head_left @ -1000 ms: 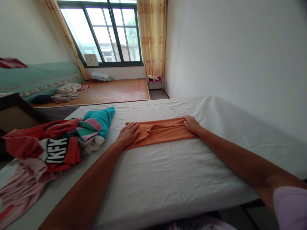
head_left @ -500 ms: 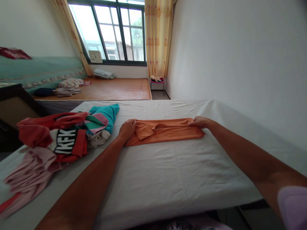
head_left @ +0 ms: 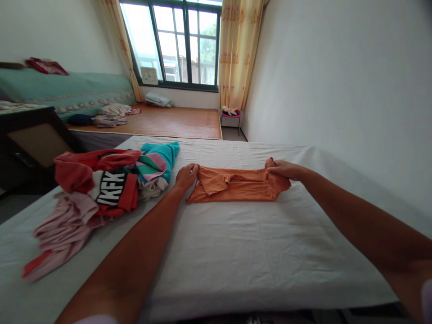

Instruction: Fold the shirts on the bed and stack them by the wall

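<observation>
An orange T-shirt (head_left: 246, 189), folded into a long strip with one sleeve showing on top, lies across the white-sheeted bed (head_left: 216, 252). My left hand (head_left: 186, 177) is closed on its left end, fingers curled at the upper corner. At the other end my right hand (head_left: 285, 169) pinches the fabric and holds that edge lifted off the sheet, so the cloth there bends up and inward. The fingertips of my right hand are partly hidden by the cloth.
To the left lies a heap of clothes: a red top with lettering (head_left: 113, 189), a pink garment (head_left: 67, 225) and a teal one (head_left: 165, 155). A dark cabinet (head_left: 37, 139) stands beyond it. Behind are a mat-covered bed (head_left: 182, 120), a small stool (head_left: 231, 113) and a wall at right.
My right hand has raised the right end of the orange T-shirt, which lay flat before, and turned it up a little inward. My left hand stays at the left end. The view has shifted left.
</observation>
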Tool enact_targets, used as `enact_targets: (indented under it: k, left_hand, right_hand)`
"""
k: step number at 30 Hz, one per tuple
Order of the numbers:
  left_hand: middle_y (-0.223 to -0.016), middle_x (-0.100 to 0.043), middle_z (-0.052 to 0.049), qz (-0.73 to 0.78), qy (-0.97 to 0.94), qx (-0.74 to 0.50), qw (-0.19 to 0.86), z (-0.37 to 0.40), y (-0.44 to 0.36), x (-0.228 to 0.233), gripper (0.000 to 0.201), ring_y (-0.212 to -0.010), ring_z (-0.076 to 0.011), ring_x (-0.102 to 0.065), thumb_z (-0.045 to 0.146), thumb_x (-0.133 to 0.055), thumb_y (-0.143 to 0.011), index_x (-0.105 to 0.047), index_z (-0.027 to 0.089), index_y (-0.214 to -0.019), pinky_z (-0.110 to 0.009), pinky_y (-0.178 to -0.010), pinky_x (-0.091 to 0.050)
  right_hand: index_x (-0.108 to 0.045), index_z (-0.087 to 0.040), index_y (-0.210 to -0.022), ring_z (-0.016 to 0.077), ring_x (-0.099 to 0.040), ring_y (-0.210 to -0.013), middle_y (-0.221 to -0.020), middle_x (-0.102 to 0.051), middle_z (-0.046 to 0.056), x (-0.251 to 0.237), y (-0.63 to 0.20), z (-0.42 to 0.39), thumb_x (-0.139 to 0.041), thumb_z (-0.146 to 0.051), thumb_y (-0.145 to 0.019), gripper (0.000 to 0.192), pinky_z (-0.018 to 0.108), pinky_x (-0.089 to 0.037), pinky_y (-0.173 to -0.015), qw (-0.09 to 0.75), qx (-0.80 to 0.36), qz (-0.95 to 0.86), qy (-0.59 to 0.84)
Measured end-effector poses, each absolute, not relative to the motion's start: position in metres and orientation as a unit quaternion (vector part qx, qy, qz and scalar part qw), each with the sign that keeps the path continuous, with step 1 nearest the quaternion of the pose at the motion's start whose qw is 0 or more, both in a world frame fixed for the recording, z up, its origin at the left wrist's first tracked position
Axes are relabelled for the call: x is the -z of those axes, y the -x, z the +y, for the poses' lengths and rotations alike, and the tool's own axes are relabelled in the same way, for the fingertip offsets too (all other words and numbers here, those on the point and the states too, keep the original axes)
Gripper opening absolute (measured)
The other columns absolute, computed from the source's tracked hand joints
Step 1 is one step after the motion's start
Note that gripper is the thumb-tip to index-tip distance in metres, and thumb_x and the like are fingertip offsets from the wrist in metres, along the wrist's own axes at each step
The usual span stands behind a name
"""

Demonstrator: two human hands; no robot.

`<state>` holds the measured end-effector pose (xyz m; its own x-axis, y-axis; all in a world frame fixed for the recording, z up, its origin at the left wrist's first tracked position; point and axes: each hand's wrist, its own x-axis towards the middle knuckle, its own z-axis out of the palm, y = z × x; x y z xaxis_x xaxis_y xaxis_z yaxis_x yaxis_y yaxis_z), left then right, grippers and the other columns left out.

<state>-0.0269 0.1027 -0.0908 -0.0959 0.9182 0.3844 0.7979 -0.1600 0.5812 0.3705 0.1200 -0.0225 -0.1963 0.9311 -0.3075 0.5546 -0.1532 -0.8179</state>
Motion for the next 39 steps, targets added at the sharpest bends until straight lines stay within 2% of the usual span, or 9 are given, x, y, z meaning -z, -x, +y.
enact_targets:
  k: [6,12,17,20,22,26,29,32,39]
  left_hand:
    - [-0.100,-0.075,-0.008,0.616,-0.651,-0.431,0.111,0.109,0.033,0.097,0.039,-0.094,-0.0207,-0.067,0.036,-0.038,-0.092,-0.073,0.017,-0.097,-0.029,-0.084,-0.049]
    - [-0.096,-0.074,-0.010,0.584,-0.642,-0.471,0.159,0.114,0.037,0.104,0.041,-0.093,-0.0214,-0.067,0.040,-0.040,-0.090,-0.072,0.014,-0.095,-0.030,-0.084,-0.050]
    - [-0.102,-0.074,-0.011,0.587,-0.607,-0.506,0.176,0.114,0.039,0.096,0.041,-0.098,-0.0209,-0.067,0.037,-0.038,-0.092,-0.070,0.013,-0.098,-0.031,-0.087,-0.051]
    - [-0.109,-0.072,-0.012,0.586,-0.609,-0.521,0.114,0.106,0.031,0.080,0.042,-0.104,-0.0211,-0.065,0.033,-0.035,-0.094,-0.069,0.011,-0.105,-0.033,-0.093,-0.050]
    - [-0.115,-0.070,-0.010,0.564,-0.661,-0.490,0.067,0.097,0.018,0.071,0.039,-0.110,-0.0208,-0.062,0.028,-0.035,-0.094,-0.067,0.014,-0.111,-0.035,-0.099,-0.047]
    - [-0.138,-0.057,-0.008,0.491,-0.807,-0.326,0.030,0.080,-0.013,0.075,0.044,-0.132,-0.0203,-0.047,0.022,-0.035,-0.093,-0.059,0.017,-0.129,-0.038,-0.114,-0.033]
    - [-0.152,-0.041,-0.013,0.502,-0.844,-0.185,0.034,0.076,-0.027,0.090,0.054,-0.142,-0.0246,-0.034,0.033,-0.034,-0.096,-0.043,0.011,-0.144,-0.042,-0.119,-0.024]
    - [-0.156,-0.032,-0.016,0.548,-0.829,-0.111,0.027,0.075,-0.029,0.100,0.063,-0.146,-0.0273,-0.026,0.043,-0.029,-0.097,-0.035,0.008,-0.149,-0.043,-0.119,-0.018]
    - [-0.158,-0.028,-0.014,0.611,-0.785,-0.100,0.016,0.075,-0.027,0.104,0.066,-0.147,-0.0308,-0.023,0.054,-0.027,-0.096,-0.036,0.015,-0.149,-0.049,-0.117,-0.018]
  right_hand:
    - [-0.057,-0.018,-0.075,0.0141,-0.062,-0.055,-0.064,-0.066,0.002,0.007,-0.252,0.121,-0.072,-0.019,-0.074,0.015,0.021,-0.050,-0.049,0.279,-0.510,-0.638,0.506]
    - [-0.050,-0.019,-0.069,0.0106,-0.054,-0.042,-0.051,-0.057,-0.003,0.026,-0.166,0.115,-0.072,-0.027,-0.079,0.026,0.020,-0.044,-0.041,0.246,-0.519,-0.678,0.459]
    - [-0.053,-0.019,-0.097,0.0134,-0.067,-0.065,-0.085,-0.070,0.003,0.023,-0.170,0.120,-0.064,-0.042,-0.088,0.027,0.023,-0.054,-0.055,0.279,-0.573,-0.662,0.394]
    - [-0.054,-0.018,-0.097,0.0124,-0.067,-0.072,-0.094,-0.069,0.007,0.022,-0.191,0.124,-0.047,-0.039,-0.098,0.023,0.024,-0.055,-0.063,0.369,-0.486,-0.673,0.417]
    - [-0.058,-0.018,-0.096,0.0139,-0.066,-0.080,-0.094,-0.070,0.007,0.030,-0.203,0.121,-0.040,-0.034,-0.100,0.025,0.028,-0.055,-0.074,0.386,-0.390,-0.720,0.425]
    - [-0.065,-0.020,-0.111,0.0211,-0.059,-0.116,-0.119,-0.068,0.009,0.065,-0.210,0.104,-0.040,-0.027,-0.097,0.030,0.041,-0.042,-0.105,0.284,-0.205,-0.867,0.356]
    - [-0.053,-0.016,-0.136,0.0230,-0.040,-0.138,-0.146,-0.049,0.012,0.091,-0.210,0.096,-0.038,-0.033,-0.098,0.045,0.043,-0.027,-0.117,0.210,-0.123,-0.919,0.311]
    - [-0.040,-0.016,-0.148,0.0224,-0.030,-0.144,-0.155,-0.036,0.010,0.104,-0.216,0.106,-0.031,-0.042,-0.100,0.056,0.042,-0.019,-0.120,0.152,-0.088,-0.922,0.345]
    - [-0.041,-0.016,-0.147,0.0255,-0.030,-0.144,-0.155,-0.036,0.011,0.112,-0.250,0.147,-0.029,-0.042,-0.100,0.055,0.045,-0.021,-0.118,0.108,-0.065,-0.850,0.512]
